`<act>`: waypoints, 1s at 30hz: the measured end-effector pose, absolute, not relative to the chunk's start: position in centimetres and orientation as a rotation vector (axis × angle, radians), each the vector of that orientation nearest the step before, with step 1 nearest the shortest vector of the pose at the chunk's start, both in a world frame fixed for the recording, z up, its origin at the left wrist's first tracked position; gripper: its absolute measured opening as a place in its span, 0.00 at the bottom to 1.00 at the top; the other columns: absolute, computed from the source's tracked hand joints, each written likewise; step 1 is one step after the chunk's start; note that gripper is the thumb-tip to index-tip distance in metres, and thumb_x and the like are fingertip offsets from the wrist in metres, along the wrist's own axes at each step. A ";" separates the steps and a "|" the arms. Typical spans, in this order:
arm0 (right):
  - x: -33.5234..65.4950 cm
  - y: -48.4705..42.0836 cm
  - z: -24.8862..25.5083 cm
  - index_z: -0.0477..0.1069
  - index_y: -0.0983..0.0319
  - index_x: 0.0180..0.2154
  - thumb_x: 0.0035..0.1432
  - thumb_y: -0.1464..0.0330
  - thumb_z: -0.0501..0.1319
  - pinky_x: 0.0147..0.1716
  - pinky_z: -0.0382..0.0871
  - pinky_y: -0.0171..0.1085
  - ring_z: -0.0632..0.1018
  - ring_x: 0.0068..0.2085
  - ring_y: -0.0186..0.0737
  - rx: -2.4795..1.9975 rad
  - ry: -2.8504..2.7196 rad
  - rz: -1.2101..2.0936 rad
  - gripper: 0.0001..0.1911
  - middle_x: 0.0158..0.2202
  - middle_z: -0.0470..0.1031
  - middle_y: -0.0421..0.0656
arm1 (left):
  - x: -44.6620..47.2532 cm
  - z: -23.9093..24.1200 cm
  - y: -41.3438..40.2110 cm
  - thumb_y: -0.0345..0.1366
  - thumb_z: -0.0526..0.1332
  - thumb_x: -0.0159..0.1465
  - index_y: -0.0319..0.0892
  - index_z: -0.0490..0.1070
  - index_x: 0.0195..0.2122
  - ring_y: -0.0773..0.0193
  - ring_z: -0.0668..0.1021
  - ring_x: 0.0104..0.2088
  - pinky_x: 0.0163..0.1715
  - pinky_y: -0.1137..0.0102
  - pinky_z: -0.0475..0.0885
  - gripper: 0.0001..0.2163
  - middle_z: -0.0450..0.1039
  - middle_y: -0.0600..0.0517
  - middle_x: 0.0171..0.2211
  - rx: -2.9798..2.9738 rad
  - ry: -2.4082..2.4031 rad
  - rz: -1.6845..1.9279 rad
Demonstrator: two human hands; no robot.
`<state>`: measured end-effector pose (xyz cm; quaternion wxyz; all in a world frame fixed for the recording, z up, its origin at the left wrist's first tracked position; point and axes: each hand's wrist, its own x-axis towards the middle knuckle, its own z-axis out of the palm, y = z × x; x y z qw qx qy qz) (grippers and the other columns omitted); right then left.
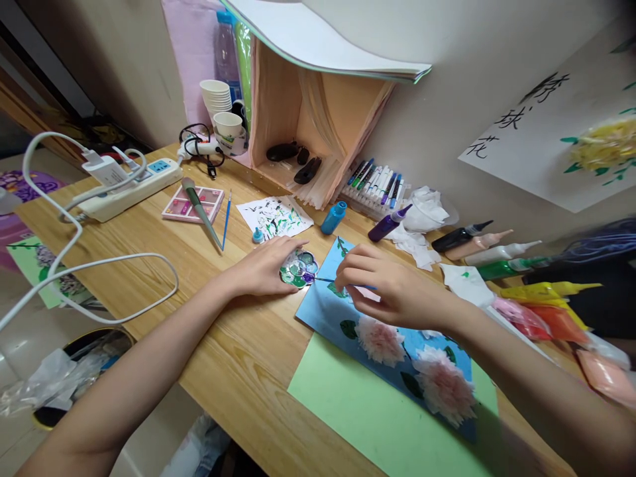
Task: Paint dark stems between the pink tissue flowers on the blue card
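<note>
My left hand [263, 266] grips a small round paint palette [299, 265] by its edge, thumb and fingers on either side. Green and purple paint sits in its wells. Pinched in my right hand [375, 281] is a thin paintbrush [325, 280], its tip at the purple paint on the palette's right side. Under my right hand lies a blue board [318, 315] with painted green leaves and stems. Fluffy pale-pink paper flowers [380, 340] stand out from its surface; my right hand and forearm hide part of it. Light green paper [338, 404] lies beneath the board.
Behind the palette are a blue paint bottle [333, 218], a purple bottle [390, 222] and a stained paper [278, 216]. Brushes rest by a pink case [193, 203]. A power strip [132, 189] with cables is at left; several paint bottles [507, 267] line the right.
</note>
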<state>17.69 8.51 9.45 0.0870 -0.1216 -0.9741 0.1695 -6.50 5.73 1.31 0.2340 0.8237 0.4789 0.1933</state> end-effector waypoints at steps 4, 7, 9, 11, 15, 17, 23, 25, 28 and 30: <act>17.9 8.9 9.8 0.68 0.60 0.34 0.58 0.76 0.54 0.38 0.65 0.38 0.67 0.40 0.41 -0.353 -2.970 0.565 0.07 0.33 0.72 0.44 | -6.5 1.3 5.7 0.41 0.68 0.52 0.41 0.56 0.61 0.48 0.68 0.57 0.57 0.55 0.63 0.36 0.65 0.41 0.57 2.259 1.314 0.540; 18.0 9.1 9.9 0.69 0.60 0.34 0.58 0.75 0.55 0.39 0.64 0.38 0.67 0.40 0.41 -0.328 -2.982 0.609 0.07 0.34 0.71 0.44 | -6.5 1.3 5.7 0.41 0.68 0.53 0.41 0.56 0.61 0.48 0.68 0.57 0.56 0.55 0.64 0.36 0.65 0.41 0.56 2.261 1.313 0.542; 18.0 9.2 10.0 0.69 0.60 0.34 0.59 0.75 0.54 0.39 0.64 0.38 0.67 0.40 0.41 -0.314 -2.984 0.625 0.07 0.33 0.71 0.44 | -6.5 1.2 5.7 0.41 0.68 0.53 0.41 0.56 0.61 0.48 0.68 0.57 0.56 0.55 0.64 0.36 0.65 0.41 0.56 2.265 1.311 0.541; 18.0 9.3 10.1 0.69 0.61 0.34 0.59 0.75 0.54 0.39 0.64 0.39 0.67 0.40 0.41 -0.313 -2.989 0.640 0.07 0.33 0.71 0.45 | -6.5 1.2 5.7 0.42 0.68 0.52 0.42 0.56 0.61 0.48 0.68 0.57 0.56 0.55 0.63 0.36 0.65 0.41 0.56 2.270 1.310 0.542; 18.1 9.5 10.4 0.69 0.61 0.35 0.60 0.75 0.53 0.39 0.64 0.39 0.67 0.41 0.42 -0.314 -3.009 0.672 0.07 0.34 0.71 0.45 | -6.6 1.1 5.8 0.42 0.68 0.53 0.42 0.56 0.61 0.49 0.68 0.57 0.57 0.56 0.63 0.36 0.65 0.42 0.56 2.275 1.306 0.549; 18.2 9.7 10.7 0.68 0.61 0.35 0.60 0.75 0.53 0.39 0.64 0.39 0.67 0.41 0.42 -0.318 -3.010 0.680 0.08 0.34 0.71 0.45 | -6.6 1.0 5.8 0.42 0.68 0.53 0.42 0.55 0.61 0.49 0.68 0.57 0.56 0.55 0.63 0.36 0.65 0.42 0.56 2.274 1.306 0.544; 18.7 10.2 10.7 0.68 0.60 0.36 0.59 0.76 0.52 0.38 0.65 0.40 0.69 0.39 0.40 -0.305 -2.889 0.677 0.09 0.34 0.73 0.44 | -6.6 1.2 5.7 0.43 0.67 0.53 0.40 0.55 0.61 0.49 0.67 0.57 0.57 0.55 0.63 0.36 0.64 0.40 0.57 2.267 1.308 0.521; 18.8 10.4 10.4 0.68 0.59 0.38 0.60 0.75 0.52 0.38 0.66 0.40 0.71 0.39 0.39 -0.326 -2.815 0.661 0.09 0.35 0.75 0.44 | -6.6 1.3 5.7 0.42 0.67 0.54 0.41 0.55 0.61 0.49 0.67 0.57 0.57 0.55 0.63 0.36 0.64 0.41 0.57 2.260 1.308 0.517; 19.0 10.5 9.6 0.69 0.59 0.40 0.62 0.74 0.53 0.38 0.67 0.39 0.72 0.38 0.39 -0.419 -2.750 0.629 0.09 0.35 0.76 0.44 | -6.6 1.4 5.7 0.42 0.67 0.53 0.41 0.55 0.61 0.48 0.66 0.58 0.57 0.55 0.62 0.36 0.64 0.40 0.58 2.247 1.317 0.506; 19.2 10.5 9.1 0.70 0.59 0.40 0.63 0.73 0.53 0.37 0.68 0.38 0.73 0.38 0.39 -0.478 -2.729 0.621 0.08 0.35 0.77 0.44 | -6.6 1.4 5.7 0.42 0.67 0.53 0.39 0.55 0.62 0.49 0.66 0.58 0.58 0.56 0.62 0.37 0.63 0.40 0.58 2.245 1.320 0.496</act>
